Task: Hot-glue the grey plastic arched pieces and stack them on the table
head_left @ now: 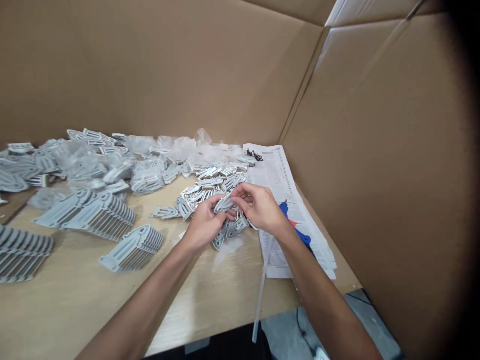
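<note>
Ok, L hand & R hand hold grey pc.

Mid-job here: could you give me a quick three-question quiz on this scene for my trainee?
1. True or false: the blue tool lies on the printed sheets.
2. The left grip and right grip are: A, touching the same raised grey piece; B, lying flat on the table; C, far apart.
3. Fill in: the stacked grey pieces stand to the ____ of the left grip.

Key: 1 true; 2 A; 3 left.
</note>
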`<state>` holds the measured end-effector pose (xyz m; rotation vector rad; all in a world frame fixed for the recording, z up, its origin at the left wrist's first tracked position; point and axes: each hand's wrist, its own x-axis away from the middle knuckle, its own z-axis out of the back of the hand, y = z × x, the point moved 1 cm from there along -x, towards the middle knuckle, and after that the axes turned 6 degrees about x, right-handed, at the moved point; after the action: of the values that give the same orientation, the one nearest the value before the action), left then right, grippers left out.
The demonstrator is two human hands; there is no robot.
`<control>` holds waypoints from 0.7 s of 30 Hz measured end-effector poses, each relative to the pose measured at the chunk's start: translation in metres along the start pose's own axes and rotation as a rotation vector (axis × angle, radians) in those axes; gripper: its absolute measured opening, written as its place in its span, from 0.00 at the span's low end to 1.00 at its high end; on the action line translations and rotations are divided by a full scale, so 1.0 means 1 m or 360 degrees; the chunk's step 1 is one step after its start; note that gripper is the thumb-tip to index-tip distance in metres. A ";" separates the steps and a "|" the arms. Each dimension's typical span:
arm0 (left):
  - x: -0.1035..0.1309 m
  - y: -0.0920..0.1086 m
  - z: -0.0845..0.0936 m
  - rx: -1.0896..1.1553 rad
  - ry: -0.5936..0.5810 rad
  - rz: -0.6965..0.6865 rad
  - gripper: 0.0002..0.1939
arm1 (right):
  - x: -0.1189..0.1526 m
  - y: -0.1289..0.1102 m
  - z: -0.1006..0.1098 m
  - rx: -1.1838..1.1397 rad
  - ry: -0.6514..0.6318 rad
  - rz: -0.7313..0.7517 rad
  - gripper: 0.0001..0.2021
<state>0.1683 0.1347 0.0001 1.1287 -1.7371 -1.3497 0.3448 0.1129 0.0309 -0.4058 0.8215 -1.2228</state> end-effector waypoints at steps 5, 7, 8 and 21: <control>0.001 0.002 -0.002 0.0086 -0.0023 0.0068 0.17 | 0.003 0.002 0.001 0.0054 0.0111 -0.0025 0.05; 0.001 0.005 -0.003 0.0109 -0.0020 0.0073 0.16 | 0.005 0.002 -0.001 0.0067 0.0148 -0.0020 0.05; 0.001 0.006 -0.004 0.0120 -0.0015 0.0074 0.15 | 0.005 0.002 -0.004 0.0073 0.0170 -0.0019 0.05; 0.001 0.003 0.012 0.0190 0.0296 0.0162 0.17 | 0.087 0.020 0.048 0.1222 0.0110 -0.0574 0.27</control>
<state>0.1559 0.1387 0.0002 1.1745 -1.7324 -1.0572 0.4033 0.0311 0.0200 0.1268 0.2867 -1.7849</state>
